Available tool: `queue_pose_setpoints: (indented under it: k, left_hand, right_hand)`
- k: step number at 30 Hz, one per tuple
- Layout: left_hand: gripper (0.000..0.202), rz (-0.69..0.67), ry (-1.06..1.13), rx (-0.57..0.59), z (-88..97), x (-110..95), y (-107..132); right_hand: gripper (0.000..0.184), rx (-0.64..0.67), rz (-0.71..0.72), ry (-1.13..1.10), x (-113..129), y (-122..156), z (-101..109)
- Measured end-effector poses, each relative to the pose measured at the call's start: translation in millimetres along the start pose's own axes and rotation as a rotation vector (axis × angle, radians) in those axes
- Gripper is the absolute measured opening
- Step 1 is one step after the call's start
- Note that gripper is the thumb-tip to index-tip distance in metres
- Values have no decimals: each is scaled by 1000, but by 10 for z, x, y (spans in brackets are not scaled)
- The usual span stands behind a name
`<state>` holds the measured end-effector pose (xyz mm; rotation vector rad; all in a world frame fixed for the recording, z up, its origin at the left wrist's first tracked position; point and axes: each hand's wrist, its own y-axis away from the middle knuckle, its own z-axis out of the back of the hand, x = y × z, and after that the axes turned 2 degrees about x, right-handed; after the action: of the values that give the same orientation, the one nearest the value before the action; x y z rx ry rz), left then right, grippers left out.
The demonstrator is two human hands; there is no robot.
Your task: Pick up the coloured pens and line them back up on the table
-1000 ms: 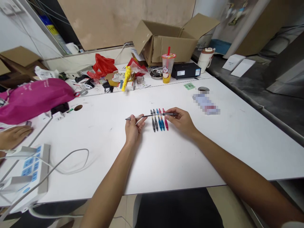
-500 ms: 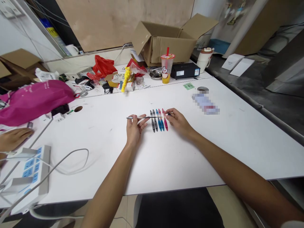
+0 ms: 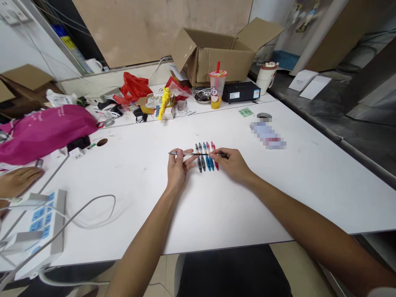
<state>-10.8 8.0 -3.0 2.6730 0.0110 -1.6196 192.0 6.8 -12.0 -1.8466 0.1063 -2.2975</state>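
Observation:
My left hand (image 3: 178, 168) and my right hand (image 3: 231, 163) hold a thin grey pen (image 3: 193, 154) between them, level and crosswise, just above a row of pens (image 3: 206, 156) on the white table (image 3: 198, 206). The left fingers pinch the pen near its left tip. The right fingers close on its dark right end. The row lies side by side: two black pens on the left, blue ones in the middle, a red one on the right.
A pink bag (image 3: 43, 130), a power strip (image 3: 37, 220) with a cable and another person's hand (image 3: 17, 181) are at the left. At the back stand an open cardboard box (image 3: 216, 51), a yellow drink cup (image 3: 217, 88), a black box (image 3: 241, 91) and red bags (image 3: 136, 86).
Both hands have drawn closer together along the grey pen. The right hand slid left toward the row of pens, and the pen shifted slightly right.

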Motion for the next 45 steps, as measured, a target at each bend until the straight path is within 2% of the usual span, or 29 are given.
queue_pose_setpoints:
  k: [12,22,35,41,45]
  left_hand:
    - [20,-25,-50,-247,106,-124,-54]
    - [15,-17,7,-283,59,-129,-56]
    - [21,-12,16,-229,36,-131,-47]
    - [28,14,-12,-160,19,-85,-40]
    - [30,88,4,-86,-50,1,9]
  right_hand:
    - [45,-57,-31,46,120,-11,69]
    - [44,-63,-22,69,95,-14,93]
    - [43,-25,-48,58,136,-11,88]
    - [42,13,-34,52,99,-4,76]
    - [41,54,-21,58,43,7,38]
